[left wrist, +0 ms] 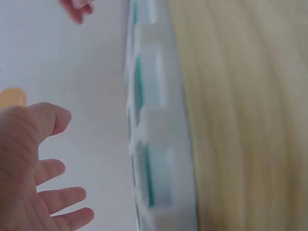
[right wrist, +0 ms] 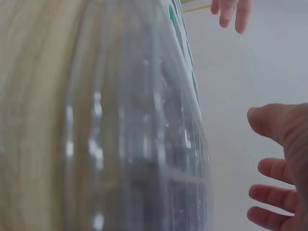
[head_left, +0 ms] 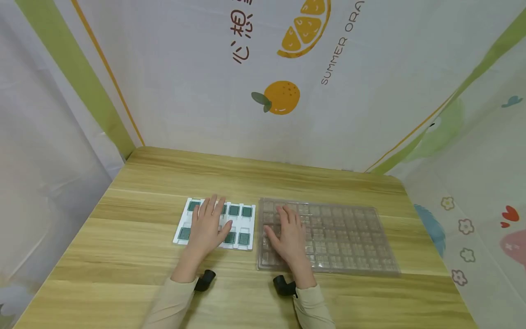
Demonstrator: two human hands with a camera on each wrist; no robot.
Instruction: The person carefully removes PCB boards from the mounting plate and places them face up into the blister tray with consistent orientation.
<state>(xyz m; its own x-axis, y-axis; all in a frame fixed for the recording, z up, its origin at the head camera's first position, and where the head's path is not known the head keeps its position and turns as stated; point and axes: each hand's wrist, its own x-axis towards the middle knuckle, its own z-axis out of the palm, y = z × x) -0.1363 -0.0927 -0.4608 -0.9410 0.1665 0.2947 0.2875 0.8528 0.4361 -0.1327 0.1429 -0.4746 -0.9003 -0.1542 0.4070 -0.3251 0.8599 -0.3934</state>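
My left hand (head_left: 207,230) hovers over a white plastic tray (head_left: 237,224), its fingers spread and nothing in them. Green square chips (head_left: 244,239) sit in the tray's pockets in two rows; the hand hides some of them. To the right, my right hand (head_left: 291,235) is held over the left end of a clear compartment tray (head_left: 349,237), fingers apart and holding nothing. In the left wrist view the white tray (left wrist: 159,125) appears edge-on, apart from the fingers. The right wrist view has the clear tray (right wrist: 144,144) beside the hand, with a gap between them.
Both trays lie side by side on a wooden table (head_left: 135,274), a narrow gap between them. White printed curtains (head_left: 197,91) hang behind the table and at its sides. Black wrist mounts (head_left: 283,286) stick out inward from both wrists.
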